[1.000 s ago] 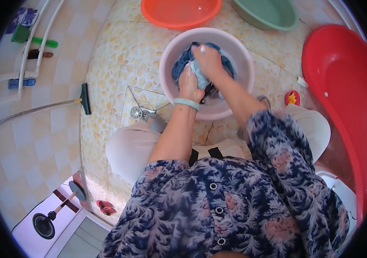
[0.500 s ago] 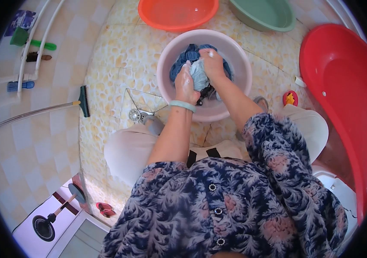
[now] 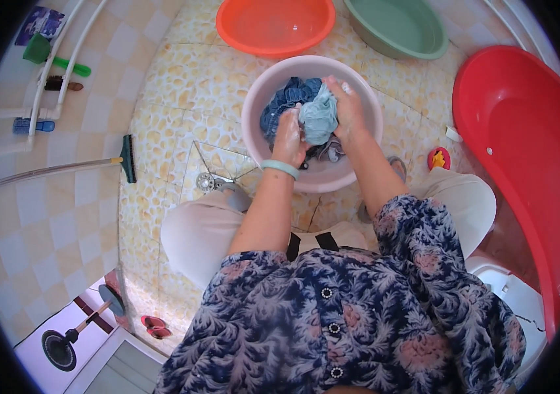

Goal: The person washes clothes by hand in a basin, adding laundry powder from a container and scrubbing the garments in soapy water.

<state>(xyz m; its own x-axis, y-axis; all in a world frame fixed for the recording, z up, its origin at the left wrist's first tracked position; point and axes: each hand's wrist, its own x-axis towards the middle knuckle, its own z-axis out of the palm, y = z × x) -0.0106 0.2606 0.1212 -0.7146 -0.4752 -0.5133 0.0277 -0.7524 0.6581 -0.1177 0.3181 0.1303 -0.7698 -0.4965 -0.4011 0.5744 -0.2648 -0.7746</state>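
One package only: a flat packet [image 3: 42, 21] at top left, lying on the tiled floor beside the white pipes [image 3: 63, 49], just above the green brush [image 3: 49, 56]. Roughly rectangular, soft-looking, blue and purple with some lighter patches; print too small to make out. It sits at the rim of the view, partly cut by the dark edge. No labels, signs or screens show elsewhere.
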